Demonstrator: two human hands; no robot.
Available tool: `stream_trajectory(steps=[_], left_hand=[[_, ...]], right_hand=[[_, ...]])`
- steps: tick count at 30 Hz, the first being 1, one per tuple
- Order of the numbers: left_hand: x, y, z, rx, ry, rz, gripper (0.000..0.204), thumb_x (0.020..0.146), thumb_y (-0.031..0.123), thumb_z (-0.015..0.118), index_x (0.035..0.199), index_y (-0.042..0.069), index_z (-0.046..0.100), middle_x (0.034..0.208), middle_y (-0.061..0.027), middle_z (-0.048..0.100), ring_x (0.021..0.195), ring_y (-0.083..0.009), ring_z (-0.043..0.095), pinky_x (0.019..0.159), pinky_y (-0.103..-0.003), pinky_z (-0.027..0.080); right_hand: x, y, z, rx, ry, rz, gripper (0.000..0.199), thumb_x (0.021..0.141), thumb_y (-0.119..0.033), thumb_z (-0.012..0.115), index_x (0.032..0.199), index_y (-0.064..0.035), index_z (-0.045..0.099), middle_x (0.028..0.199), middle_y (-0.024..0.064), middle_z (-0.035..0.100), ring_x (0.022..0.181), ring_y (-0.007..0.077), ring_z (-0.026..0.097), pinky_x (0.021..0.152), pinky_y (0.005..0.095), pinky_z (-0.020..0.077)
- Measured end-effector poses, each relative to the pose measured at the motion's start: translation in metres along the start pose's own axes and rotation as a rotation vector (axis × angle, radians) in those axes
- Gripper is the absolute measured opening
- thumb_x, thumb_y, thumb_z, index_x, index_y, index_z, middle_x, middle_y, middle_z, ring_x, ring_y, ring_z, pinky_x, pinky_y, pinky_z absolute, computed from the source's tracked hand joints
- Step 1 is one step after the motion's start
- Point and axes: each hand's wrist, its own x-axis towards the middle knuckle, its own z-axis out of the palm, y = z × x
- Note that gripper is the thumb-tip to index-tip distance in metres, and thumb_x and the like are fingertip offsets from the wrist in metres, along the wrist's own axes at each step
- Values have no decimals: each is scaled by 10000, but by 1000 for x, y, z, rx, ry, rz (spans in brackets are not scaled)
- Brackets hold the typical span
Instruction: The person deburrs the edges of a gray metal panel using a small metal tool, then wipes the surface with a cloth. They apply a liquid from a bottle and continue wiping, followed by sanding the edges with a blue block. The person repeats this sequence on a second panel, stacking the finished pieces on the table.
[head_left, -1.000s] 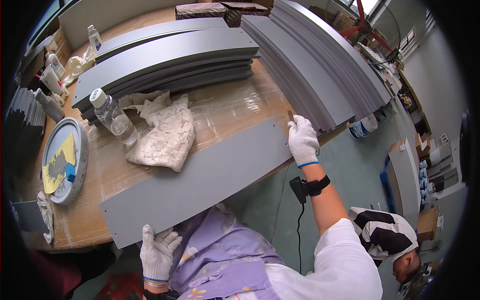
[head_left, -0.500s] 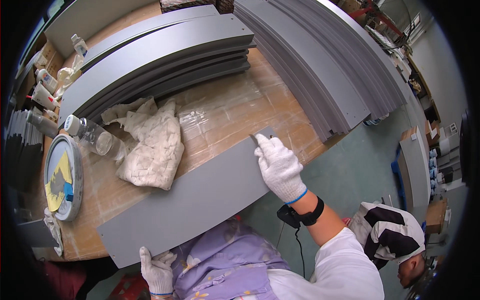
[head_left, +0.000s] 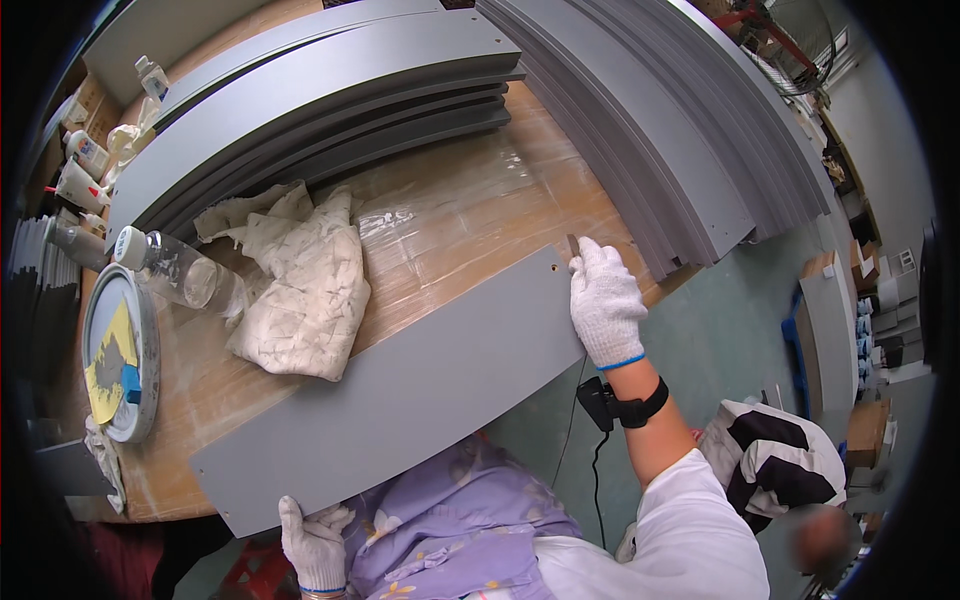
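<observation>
A long curved grey panel lies across the front edge of the wooden workbench. My right hand, in a white knit glove, grips the panel's right end near a small hole. My left hand, also gloved, holds the panel's left lower corner from below, fingers up against its edge. A black device is strapped to my right wrist, with a cable hanging from it.
A crumpled white cloth and a clear plastic bottle lie behind the panel. A round metal tin with a yellow pad sits at left. Stacks of grey curved panels fill the back and right. Another person crouches lower right.
The panel has slid toward me and to the left along the bench edge. My right hand moved with its end; my left hand stays at the lower corner.
</observation>
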Motion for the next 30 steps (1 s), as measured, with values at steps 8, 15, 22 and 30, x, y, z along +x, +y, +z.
stream_trajectory(steps=[8, 15, 22, 30], left_hand=[[4, 4, 3, -16, -52, -38, 469, 1034, 436, 507, 1138, -12, 601, 852, -179, 710, 695, -290, 710, 668, -439, 615], [-2, 4, 2, 33, 40, 8, 462, 1023, 457, 533, 1162, 20, 595, 859, -166, 701, 668, -262, 689, 648, -411, 601], [5, 2, 8, 52, 75, 18, 445, 981, 504, 589, 1148, 91, 614, 853, -115, 686, 656, -207, 639, 634, -366, 556], [6, 5, 8, 39, 105, 31, 452, 996, 487, 573, 1161, 67, 598, 867, -136, 696, 664, -227, 678, 613, -374, 591]], right_hand=[[-89, -117, -4, 318, -176, -613, 403, 848, -122, 665, 1238, -29, 624, 813, 93, 556, 705, 231, 640, 554, 358, 536], [-32, -21, -6, 51, -7, -85, 242, 929, -128, 592, 1162, -69, 626, 872, 139, 596, 782, 334, 662, 633, 419, 561], [-78, -3, -44, 330, -50, -319, 349, 894, -111, 630, 1241, -69, 626, 905, 114, 604, 765, 301, 660, 625, 409, 553], [-69, 34, -31, 134, 23, -147, 369, 882, -95, 640, 1249, -63, 611, 899, 138, 591, 756, 330, 658, 604, 416, 546]])
